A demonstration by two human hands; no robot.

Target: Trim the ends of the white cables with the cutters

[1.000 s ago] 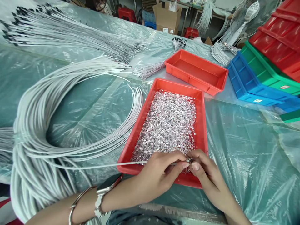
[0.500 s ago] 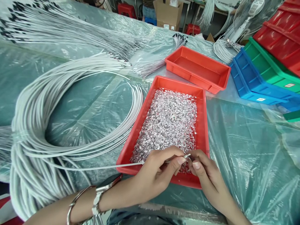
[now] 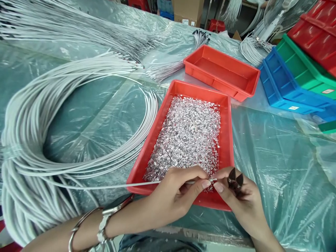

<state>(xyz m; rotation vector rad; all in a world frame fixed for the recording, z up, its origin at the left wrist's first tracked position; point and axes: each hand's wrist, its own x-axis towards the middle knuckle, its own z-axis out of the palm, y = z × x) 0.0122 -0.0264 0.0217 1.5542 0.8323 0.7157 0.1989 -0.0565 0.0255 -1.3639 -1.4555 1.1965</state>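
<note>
Red tray [image 3: 228,133] w/ silver bits [image 3: 187,134]; left hand [image 3: 173,197] pinches white wire [image 3: 105,187], right hand [image 3: 240,199] grips cutters [image 3: 234,181] (2nd tray [image 3: 243,90] bare).

Plastic-sheeted table [image 3: 275,168], cardboard box [image 3: 187,9] and red stool [image 3: 216,25] behind, daylight

Bare plastic sheeting [image 3: 275,168] lies open to the right of the red tray of foil bits [image 3: 228,140], giving a hand free passage there. To the left, the coil of white cables [image 3: 52,154] crowds the table up to the tray's edge. Behind, an empty red tray [image 3: 223,71] and stacked bins [image 3: 288,84] block the far side.
</note>
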